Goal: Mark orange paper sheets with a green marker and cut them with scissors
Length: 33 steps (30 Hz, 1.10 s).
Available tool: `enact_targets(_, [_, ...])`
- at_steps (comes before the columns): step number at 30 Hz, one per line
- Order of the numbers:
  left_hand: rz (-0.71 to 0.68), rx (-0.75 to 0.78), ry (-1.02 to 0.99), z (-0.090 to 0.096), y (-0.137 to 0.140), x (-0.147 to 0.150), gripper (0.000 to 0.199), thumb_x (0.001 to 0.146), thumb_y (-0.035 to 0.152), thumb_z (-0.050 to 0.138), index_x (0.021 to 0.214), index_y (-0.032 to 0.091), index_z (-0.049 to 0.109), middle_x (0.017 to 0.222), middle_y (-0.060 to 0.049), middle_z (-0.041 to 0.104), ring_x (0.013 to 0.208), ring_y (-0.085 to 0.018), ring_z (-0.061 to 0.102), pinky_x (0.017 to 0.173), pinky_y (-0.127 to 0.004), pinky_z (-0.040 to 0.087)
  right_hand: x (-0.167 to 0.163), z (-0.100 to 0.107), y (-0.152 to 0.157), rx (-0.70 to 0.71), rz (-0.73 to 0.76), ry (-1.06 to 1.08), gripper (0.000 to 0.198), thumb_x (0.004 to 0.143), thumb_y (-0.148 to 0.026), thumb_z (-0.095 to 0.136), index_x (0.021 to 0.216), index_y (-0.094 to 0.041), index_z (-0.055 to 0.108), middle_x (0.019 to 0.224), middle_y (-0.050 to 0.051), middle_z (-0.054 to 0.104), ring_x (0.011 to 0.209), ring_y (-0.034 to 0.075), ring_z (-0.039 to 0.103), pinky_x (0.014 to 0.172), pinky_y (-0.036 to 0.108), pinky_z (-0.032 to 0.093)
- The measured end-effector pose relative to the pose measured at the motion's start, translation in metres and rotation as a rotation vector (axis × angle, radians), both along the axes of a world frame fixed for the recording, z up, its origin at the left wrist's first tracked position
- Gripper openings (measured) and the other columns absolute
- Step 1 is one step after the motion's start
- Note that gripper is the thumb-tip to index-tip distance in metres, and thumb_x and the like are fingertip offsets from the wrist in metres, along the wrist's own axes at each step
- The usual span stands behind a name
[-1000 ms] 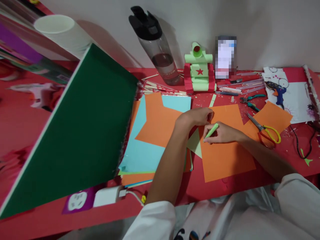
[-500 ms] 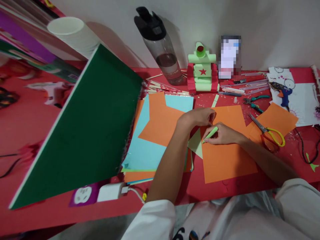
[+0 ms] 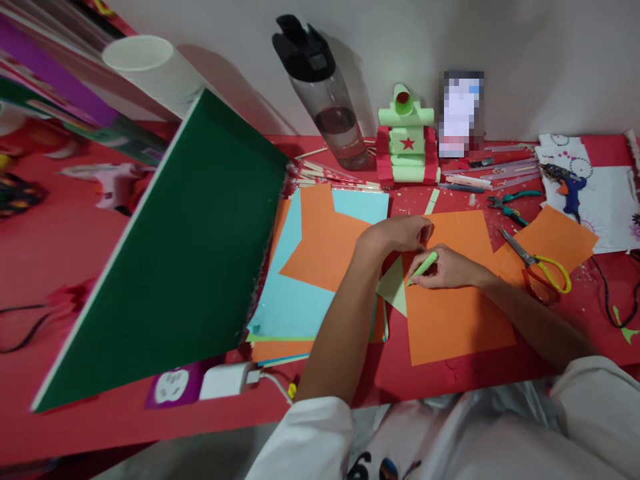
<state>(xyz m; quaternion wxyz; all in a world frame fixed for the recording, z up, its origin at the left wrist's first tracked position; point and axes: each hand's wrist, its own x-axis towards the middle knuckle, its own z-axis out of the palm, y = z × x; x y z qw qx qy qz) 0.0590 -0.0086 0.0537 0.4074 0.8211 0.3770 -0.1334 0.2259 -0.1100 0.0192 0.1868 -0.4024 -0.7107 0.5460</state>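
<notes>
A light green pen is gripped in my right hand, its tip down at the left edge of a large orange paper sheet. My left hand rests at that sheet's upper left, fingers curled in; whatever may be between them is hidden. From under the sheet's left edge pokes a pale green paper corner. Just beyond my left hand lies a narrow pale green strip. Scissors with yellow and red handles lie partly over a smaller orange piece on the right.
A green board leans up at left beside stacked coloured paper. Along the wall stand a water bottle, a green-and-red paper model and a blurred phone. Pliers and a blue glue gun lie at right.
The view has shifted very slightly. Both hands and the pen keep almost the same place on the orange sheet.
</notes>
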Motion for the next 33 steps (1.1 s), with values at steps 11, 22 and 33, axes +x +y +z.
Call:
enact_targets(11, [-0.012, 0.007, -0.012, 0.0001, 0.0005, -0.0001, 0.019, 0.075, 0.021, 0.07, 0.092, 0.023, 0.062, 0.093, -0.002, 0.071, 0.074, -0.017, 0.058, 0.058, -0.028, 0.036, -0.0007, 0.0005, -0.001, -0.017, -0.017, 0.003, 0.014, 0.082, -0.017, 0.072, 0.093, -0.018, 0.081, 0.076, 0.001, 0.077, 0.057, 0.01, 0.051, 0.056, 0.023, 0.04])
enact_targets(22, [-0.038, 0.012, -0.024, -0.0014, 0.0012, -0.0015, 0.019, 0.075, 0.019, 0.067, 0.094, 0.023, 0.062, 0.092, -0.003, 0.071, 0.075, -0.018, 0.058, 0.059, -0.028, 0.036, -0.0005, 0.0004, 0.0006, 0.035, 0.004, -0.014, 0.011, 0.082, -0.018, 0.068, 0.089, -0.018, 0.077, 0.067, -0.003, 0.067, 0.056, 0.01, 0.048, 0.055, 0.024, 0.037])
enact_targets(33, [-0.056, 0.016, -0.007, 0.0035, -0.0002, -0.002, 0.025, 0.072, 0.012, 0.063, 0.094, 0.023, 0.062, 0.091, -0.002, 0.069, 0.074, -0.017, 0.055, 0.059, -0.028, 0.035, 0.0008, 0.001, 0.0017, 0.085, 0.022, -0.047, 0.007, 0.078, -0.015, 0.064, 0.08, -0.02, 0.068, 0.067, -0.004, 0.063, 0.058, 0.011, 0.045, 0.058, 0.025, 0.036])
